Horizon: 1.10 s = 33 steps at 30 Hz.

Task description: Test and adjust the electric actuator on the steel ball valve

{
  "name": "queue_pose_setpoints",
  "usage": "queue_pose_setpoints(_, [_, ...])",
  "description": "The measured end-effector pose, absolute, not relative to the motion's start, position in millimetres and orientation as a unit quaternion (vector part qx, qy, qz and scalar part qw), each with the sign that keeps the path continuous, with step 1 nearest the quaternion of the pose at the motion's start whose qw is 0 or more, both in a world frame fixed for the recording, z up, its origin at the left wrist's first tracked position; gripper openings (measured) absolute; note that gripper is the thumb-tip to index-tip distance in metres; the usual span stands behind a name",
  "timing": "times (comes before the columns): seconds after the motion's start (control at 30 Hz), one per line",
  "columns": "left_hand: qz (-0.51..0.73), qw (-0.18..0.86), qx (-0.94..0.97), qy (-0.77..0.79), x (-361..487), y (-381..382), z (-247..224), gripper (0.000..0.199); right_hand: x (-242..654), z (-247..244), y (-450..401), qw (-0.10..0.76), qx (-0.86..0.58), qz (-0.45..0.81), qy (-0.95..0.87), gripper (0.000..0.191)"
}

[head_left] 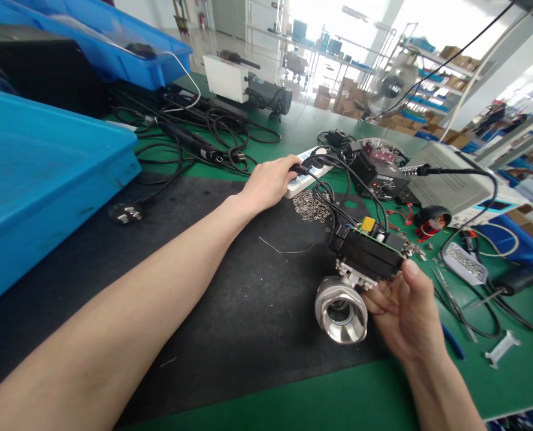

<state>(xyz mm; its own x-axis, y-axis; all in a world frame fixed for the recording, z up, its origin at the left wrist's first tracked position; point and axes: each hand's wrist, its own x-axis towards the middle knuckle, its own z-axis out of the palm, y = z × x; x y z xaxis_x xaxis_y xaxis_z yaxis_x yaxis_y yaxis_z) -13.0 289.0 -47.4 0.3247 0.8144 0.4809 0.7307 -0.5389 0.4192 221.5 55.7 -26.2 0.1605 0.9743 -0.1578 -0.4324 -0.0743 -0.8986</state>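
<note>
My left hand [270, 183] reaches forward to a white power strip [296, 188]. Its fingers are closed around a black plug [299, 170] at the strip; whether the plug is fully seated is hidden. On the near right, my right hand [403, 317] grips a motorized ball valve [341, 314] from its right side, thumb up against the black actuator housing [365, 254]. The valve's steel body hangs below, its bore facing me. A green circuit board, a yellow component and black wires show on the housing's open top.
Small metal nuts or washers [311, 206] lie piled by the strip. Blue bins [60, 134] stand left, beside tangled black cables and a loose plug [127, 212]. On the right are a soldering station [378, 179], a grey instrument [455, 179], tweezers [453, 302] and a screwdriver [520, 280].
</note>
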Motion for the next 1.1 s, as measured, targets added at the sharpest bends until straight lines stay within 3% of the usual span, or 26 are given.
queue_pose_setpoints(0.17, [0.333,0.063,0.811,0.477,-12.6,289.8,-48.1,0.032,222.9,-26.6,55.2,0.602,-0.446,0.586,-0.308,0.035])
queue_pose_setpoints(0.4, [0.332,0.067,0.817,0.467,-15.1,294.3,-47.8,0.034,223.5,-27.7,54.8,0.612,-0.453,0.579,-0.292,0.06])
queue_pose_setpoints(0.63, [0.331,0.07,0.82,0.461,-16.8,297.2,-48.5,0.037,222.8,-27.8,54.8,0.616,-0.454,0.575,-0.289,0.066])
queue_pose_setpoints(0.93, [0.329,0.062,0.822,0.46,-16.7,297.9,-48.6,0.035,223.5,-26.9,54.9,0.608,-0.454,0.573,-0.309,0.04])
queue_pose_setpoints(1.1, [0.328,0.057,0.823,0.46,-17.2,297.6,-48.2,0.035,224.6,-28.1,54.8,0.605,-0.456,0.573,-0.311,0.038])
